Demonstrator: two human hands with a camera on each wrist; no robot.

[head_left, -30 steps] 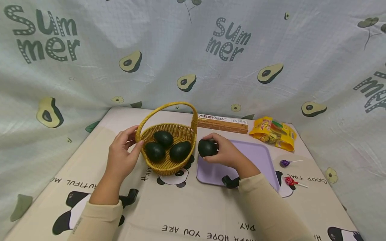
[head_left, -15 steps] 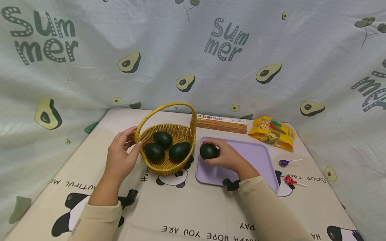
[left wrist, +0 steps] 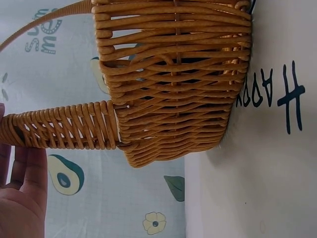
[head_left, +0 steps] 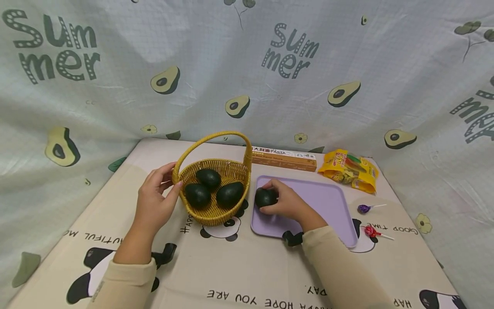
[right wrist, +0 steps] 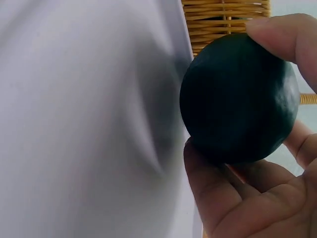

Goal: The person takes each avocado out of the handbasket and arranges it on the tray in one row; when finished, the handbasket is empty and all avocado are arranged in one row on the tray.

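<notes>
Reaching in from the near side, two beige sleeves (head_left: pixel 129 281) stretch over the worktop (head_left: pixel 231 266), and the right hand (head_left: pixel 287 201) has the action: it's down lower than a second ago, thumb and fingers curled round a dark green avocado (head_left: pixel 265 198). That avocado now sits at the far left part of the lilac tray (head_left: pixel 324 201), whose far left corner was covered a second back and now shows; whether fruit and tray touch, I can't tell. Over on the other side, the left hand (head_left: pixel 156 199) hasn't budged, thumb and fingers closed about the left foot of the handle (head_left: pixel 216 135) on the yellow woven basket (head_left: pixel 210 220).

Count them up! One avocado in the grip, three more avocados (head_left: pixel 230 195) lying in the basket, unmoved: four in all. One tray, one basket just left of it. Two lollipops beyond the tray's right edge, the red lollipop (head_left: pixel 370 231) nearer, the purple lollipop (head_left: pixel 363 209) farther. Further back, one yellow packet (head_left: pixel 349 171) to the right, one pasta box (head_left: pixel 283 159) lying behind the tray. And right at the rear, a pale cloth (head_left: pixel 193 43) printed with avocado halves and "Summer".
</notes>
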